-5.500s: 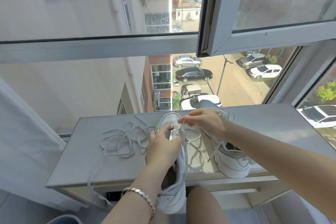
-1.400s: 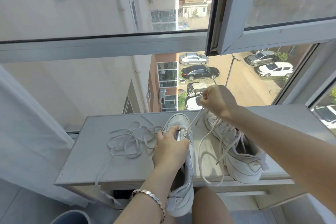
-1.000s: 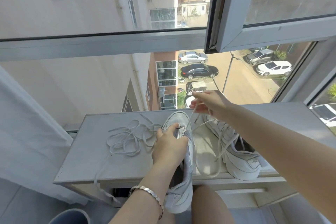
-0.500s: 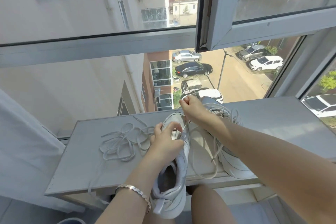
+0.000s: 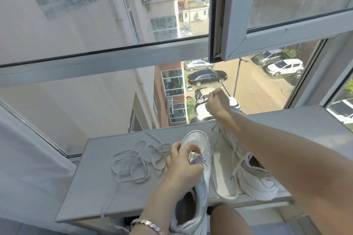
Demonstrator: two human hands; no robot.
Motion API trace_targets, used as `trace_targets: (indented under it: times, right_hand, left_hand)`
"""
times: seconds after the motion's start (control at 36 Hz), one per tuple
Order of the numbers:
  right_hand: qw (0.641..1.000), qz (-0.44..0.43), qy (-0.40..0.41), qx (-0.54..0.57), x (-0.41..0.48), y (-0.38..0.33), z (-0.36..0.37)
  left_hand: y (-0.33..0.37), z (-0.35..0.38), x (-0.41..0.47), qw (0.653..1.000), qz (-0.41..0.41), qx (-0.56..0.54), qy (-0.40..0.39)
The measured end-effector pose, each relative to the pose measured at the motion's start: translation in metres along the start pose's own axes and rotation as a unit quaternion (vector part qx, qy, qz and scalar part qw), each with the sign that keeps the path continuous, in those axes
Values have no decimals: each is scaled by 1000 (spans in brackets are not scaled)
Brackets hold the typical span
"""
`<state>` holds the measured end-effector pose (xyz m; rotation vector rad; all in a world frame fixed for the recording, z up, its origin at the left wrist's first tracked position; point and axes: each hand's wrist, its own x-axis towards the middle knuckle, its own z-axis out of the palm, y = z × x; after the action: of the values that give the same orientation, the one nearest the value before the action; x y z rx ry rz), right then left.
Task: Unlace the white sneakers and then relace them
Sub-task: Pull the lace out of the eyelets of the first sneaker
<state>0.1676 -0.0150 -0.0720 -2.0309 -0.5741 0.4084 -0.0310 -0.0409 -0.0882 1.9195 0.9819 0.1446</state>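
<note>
One white sneaker (image 5: 198, 139) lies toe-away on the grey windowsill (image 5: 99, 187), its heel hanging over the front edge. My left hand (image 5: 183, 166) grips its upper at the eyelets. My right hand (image 5: 217, 103) is raised above the sill and pinches a white lace, which runs down in a long loop (image 5: 215, 177) between the shoes. The second white sneaker (image 5: 254, 179) sits to the right, partly under my right forearm, with a lace end trailing across it. A loose white lace (image 5: 133, 160) lies tangled on the sill to the left.
Window glass and an open sash (image 5: 238, 15) stand just behind the sill. A white curtain (image 5: 24, 158) hangs at the left. My bare knee (image 5: 229, 219) is below the sill's front edge. One end of the loose lace dangles over that edge.
My right hand has risen up and away from the shoe, drawing the lace out longer. My left hand keeps its grip on the sneaker.
</note>
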Motion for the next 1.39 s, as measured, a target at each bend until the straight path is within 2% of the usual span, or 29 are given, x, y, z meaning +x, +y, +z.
trace_targets:
  times: [0.03, 0.08, 0.14, 0.22, 0.25, 0.31, 0.36, 0.42, 0.44, 0.53, 0.61, 0.69, 0.78, 0.86, 0.92, 1.03, 1.11, 1.19, 1.31, 1.39]
  right_hand:
    - [999, -24, -7, 36, 1, -8, -6]
    - [996, -66, -34, 40, -5, -21, -16]
    - [991, -93, -93, -30, -21, -30, -25]
    - [968, -83, -224, -79, -48, -27, -39]
    - [960, -95, -242, -103, -56, -24, -44]
    - [940, -155, -237, -187, -71, -18, -56]
    - [895, -225, -236, -305, -85, -15, -75]
    - [848, -255, -226, -407, -95, -11, -94]
    - [835, -261, -224, -429, -100, -9, -103]
    - [841, -241, -241, -420, -110, -5, -123]
    - [819, -244, -233, -465, -118, 6, -131]
    - [830, -234, -218, -457, -121, 16, -127]
    - [828, -251, -183, -466, -119, 23, -122]
    - [830, -256, -169, -466, -118, 29, -120]
    - [849, -250, -150, -441, -117, 34, -120]
    - [882, -231, -141, -387, -114, 36, -121]
    - [896, -220, -151, -356, -115, 37, -124]
    - [907, -209, -154, -331, -114, 40, -126]
    - [924, -186, -156, -297, -113, 41, -128]
    - [934, -180, -150, -270, -113, 40, -129]
  left_hand:
    - [0, 0, 1, 1000, 0, -10, 4]
    - [2, 0, 4, 999, -4, -36, 21]
    - [2, 1, 6, 998, -5, -53, 41]
    - [0, 2, 8, 996, -4, -63, 65]
    - [-1, 3, 9, 995, -2, -64, 72]
    - [0, 3, 11, 995, 3, -60, 79]
    - [0, 2, 12, 995, 8, -54, 79]
    - [0, 2, 13, 995, 15, -47, 82]
    - [1, 2, 13, 995, 17, -44, 83]
    - [2, 2, 13, 996, 22, -24, 83]
    - [8, 2, 11, 994, 40, 50, 93]
    - [18, 0, 9, 976, 105, 163, 103]
    - [34, 0, 7, 954, 169, 247, 28]
    - [53, 7, 4, 949, 176, 245, -95]
    - [65, 16, 7, 958, 148, 197, -149]
    - [78, 35, 22, 989, 65, 49, -122]
    - [78, 42, 34, 993, 37, 39, -109]
    - [74, 42, 39, 988, 12, 16, -152]
    - [70, 37, 44, 983, 4, 73, -166]
    - [76, 35, 42, 978, 35, 123, -165]
